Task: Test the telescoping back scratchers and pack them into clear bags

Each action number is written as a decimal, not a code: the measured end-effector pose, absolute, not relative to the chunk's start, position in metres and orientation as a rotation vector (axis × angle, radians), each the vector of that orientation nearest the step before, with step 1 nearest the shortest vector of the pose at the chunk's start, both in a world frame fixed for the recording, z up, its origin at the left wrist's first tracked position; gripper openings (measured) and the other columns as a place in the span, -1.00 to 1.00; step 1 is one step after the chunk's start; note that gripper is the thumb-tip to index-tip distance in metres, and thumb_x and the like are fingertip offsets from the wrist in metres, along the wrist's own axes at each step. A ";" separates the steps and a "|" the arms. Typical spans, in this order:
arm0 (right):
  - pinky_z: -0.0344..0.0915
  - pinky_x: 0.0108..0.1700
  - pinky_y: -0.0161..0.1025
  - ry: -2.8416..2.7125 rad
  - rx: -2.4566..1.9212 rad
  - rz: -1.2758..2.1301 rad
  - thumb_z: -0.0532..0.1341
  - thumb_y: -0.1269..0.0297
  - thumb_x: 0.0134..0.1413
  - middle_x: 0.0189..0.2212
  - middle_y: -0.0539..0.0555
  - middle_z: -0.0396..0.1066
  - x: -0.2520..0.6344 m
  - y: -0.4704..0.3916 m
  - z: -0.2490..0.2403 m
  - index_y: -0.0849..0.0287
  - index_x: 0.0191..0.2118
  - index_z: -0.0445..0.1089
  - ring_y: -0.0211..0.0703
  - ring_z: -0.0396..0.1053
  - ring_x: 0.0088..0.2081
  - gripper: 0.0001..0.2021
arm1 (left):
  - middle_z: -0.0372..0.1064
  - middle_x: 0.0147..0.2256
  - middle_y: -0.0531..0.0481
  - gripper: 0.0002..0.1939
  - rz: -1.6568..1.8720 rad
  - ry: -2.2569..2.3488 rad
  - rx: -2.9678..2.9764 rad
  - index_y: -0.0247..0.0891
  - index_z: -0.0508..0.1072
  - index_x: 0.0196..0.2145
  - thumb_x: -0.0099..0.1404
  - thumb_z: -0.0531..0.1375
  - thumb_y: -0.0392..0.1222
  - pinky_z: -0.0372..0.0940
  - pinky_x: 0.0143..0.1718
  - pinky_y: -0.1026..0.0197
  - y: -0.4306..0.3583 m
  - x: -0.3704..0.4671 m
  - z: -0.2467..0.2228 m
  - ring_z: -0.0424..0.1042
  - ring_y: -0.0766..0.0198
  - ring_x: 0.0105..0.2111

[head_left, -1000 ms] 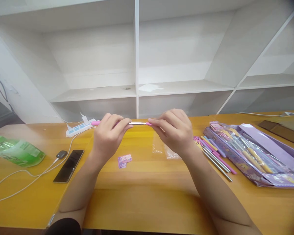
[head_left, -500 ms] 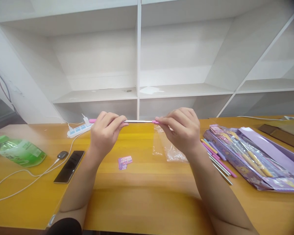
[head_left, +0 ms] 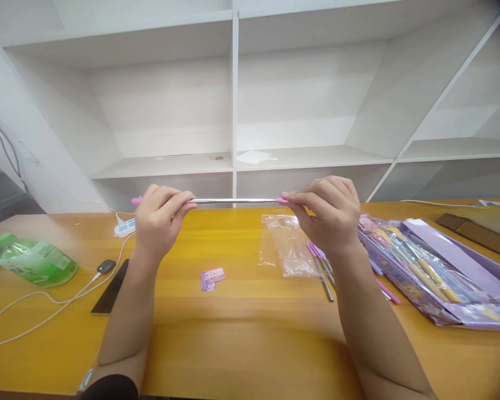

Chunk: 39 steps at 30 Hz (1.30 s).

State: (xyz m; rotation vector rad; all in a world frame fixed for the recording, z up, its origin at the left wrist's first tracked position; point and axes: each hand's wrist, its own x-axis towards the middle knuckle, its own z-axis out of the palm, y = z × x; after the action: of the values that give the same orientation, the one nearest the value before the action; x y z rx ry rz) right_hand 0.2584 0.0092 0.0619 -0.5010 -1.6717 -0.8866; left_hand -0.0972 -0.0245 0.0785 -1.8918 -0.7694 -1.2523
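Note:
A slim telescopic metal rod [head_left: 235,200] with pink ends stretches level between my two hands, above the table. My left hand [head_left: 157,214] is closed around its pink left part, whose end sticks out past the fist. At the other end, my right hand [head_left: 329,211] pinches the short pink piece; whatever lies further along is hidden by the fingers. Below my right hand lie a clear plastic bag [head_left: 290,253] and several metal rods [head_left: 327,280] with pink and purple parts, partly covered by my forearm.
On the right is an open purple box [head_left: 425,300] with wrapped rods. Small purple cards [head_left: 212,278] lie mid-table. To the left are a green bottle [head_left: 37,261], a phone [head_left: 110,291], a white cable [head_left: 52,328] and a power strip [head_left: 125,228]. White shelves [head_left: 170,166] stand behind.
My hands have moved apart, left hand leftward and right hand rightward. A longer stretch of the metal rod now shows between them.

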 end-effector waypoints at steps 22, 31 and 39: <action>0.35 0.02 0.03 -1.531 -0.609 -0.884 0.51 0.20 0.24 -0.47 0.01 0.51 0.355 0.048 0.058 -0.11 -0.23 0.64 -0.02 0.39 -0.28 -0.93 | 0.55 -0.31 0.09 -0.89 -1.291 -0.803 -1.737 0.01 0.68 -0.13 0.55 0.32 -0.03 0.26 -0.19 0.06 -0.007 -0.173 0.088 0.42 0.23 -0.28; 0.13 -0.06 0.13 -1.116 -1.009 -0.742 0.53 -0.13 0.08 -0.67 0.06 0.27 0.464 0.110 0.031 -0.02 -0.60 0.49 -0.03 0.15 -0.43 -0.57 | 0.57 -0.37 0.10 -0.79 -1.346 -0.656 -1.673 0.00 0.69 -0.20 0.49 0.37 0.12 0.19 -0.25 0.05 0.022 -0.218 0.083 0.35 0.20 -0.32; 0.18 -0.16 0.08 -1.109 -1.088 -0.657 0.46 -0.26 0.07 -0.51 0.17 0.41 0.462 0.108 0.026 -0.02 -0.60 0.44 0.09 0.31 -0.35 -0.51 | 0.59 -0.34 0.12 -0.75 -1.341 -0.771 -1.714 0.02 0.67 -0.20 0.47 0.35 0.19 0.25 -0.21 0.01 0.016 -0.219 0.085 0.44 0.19 -0.33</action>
State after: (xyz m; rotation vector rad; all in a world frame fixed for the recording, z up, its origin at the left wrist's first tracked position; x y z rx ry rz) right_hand 0.4620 0.1084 0.0261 -1.0881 -1.1090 -0.6567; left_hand -0.2186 0.0155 0.0849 -1.7138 -0.7715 -1.3406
